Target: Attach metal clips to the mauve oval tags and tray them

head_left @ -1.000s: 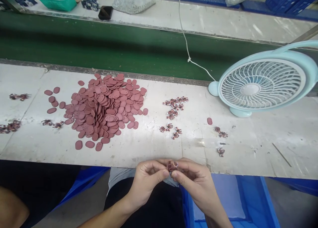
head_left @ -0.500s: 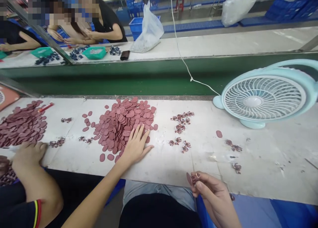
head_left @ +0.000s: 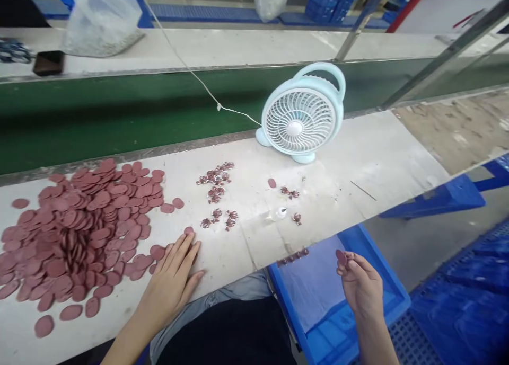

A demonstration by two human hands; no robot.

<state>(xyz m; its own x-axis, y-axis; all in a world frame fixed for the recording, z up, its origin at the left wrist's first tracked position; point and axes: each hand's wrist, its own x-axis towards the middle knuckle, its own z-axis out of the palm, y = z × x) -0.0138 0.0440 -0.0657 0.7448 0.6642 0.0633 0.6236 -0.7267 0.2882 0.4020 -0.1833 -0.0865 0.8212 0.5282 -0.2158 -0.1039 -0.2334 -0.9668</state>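
White benches, green wall between them; clock read from mid-view. Worktop [head_left: 358, 161] runs across; far bench [head_left: 246, 48] at 12 has a bag [head_left: 104, 28] and phone [head_left: 48, 63] toward 10. Fan [head_left: 300, 118] stands near 1, cord [head_left: 194, 78] running off toward 11.

Big pile [head_left: 87, 211] of maroon discs at 9. Left hand [head_left: 170, 275] between 7 and 8: palm down on the worktop, fingers slightly spread, at the pile's 4 o'clock side; one loose disc [head_left: 189, 230] at the fingertips. Right hand [head_left: 361, 283] at 4, over the blue bin [head_left: 384, 285], thumb and finger pinching a disc edge-up, the held disc [head_left: 341, 257] at the hand's 10. Can't tell if a brown bit is pinched with it.

Brown clusters [head_left: 217, 177] between 8 and 9, near centre. Single disc [head_left: 271, 183] at the fan's 7, brown pair [head_left: 289, 192] just beside it at its 4. Brown row [head_left: 293, 256] at 5, along the bin's table side; support unclear.
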